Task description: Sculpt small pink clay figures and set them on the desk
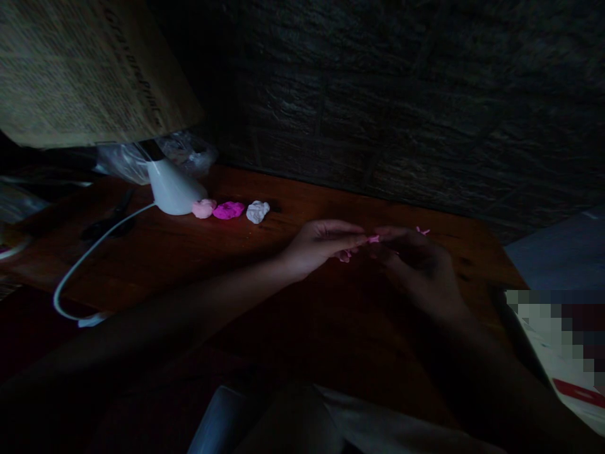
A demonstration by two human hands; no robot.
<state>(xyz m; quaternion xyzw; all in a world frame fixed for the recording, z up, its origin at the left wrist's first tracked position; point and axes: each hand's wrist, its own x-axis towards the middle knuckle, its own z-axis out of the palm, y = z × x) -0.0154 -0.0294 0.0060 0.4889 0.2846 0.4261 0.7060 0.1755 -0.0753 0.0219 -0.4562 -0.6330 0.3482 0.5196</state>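
Note:
Over the wooden table, my left hand (326, 244) and my right hand (418, 261) meet at their fingertips. Between them is a small piece of pink clay (374, 239), pinched by the fingers of both. More pink clay (344, 256) shows just under my left fingers. A thin pink bit (422, 231) lies behind my right hand. To the left, in a row on the table, sit a pale pink lump (204, 209), a bright magenta lump (229, 210) and a whitish lump (258, 212).
A lamp with a white base (174, 186) and a printed paper shade (94, 69) stands at the left, its white cable (78, 265) curving forward. Dark scissors (108, 221) and clear plastic (123, 162) lie near it. Behind the table (293, 195) rises a dark wall (401, 107).

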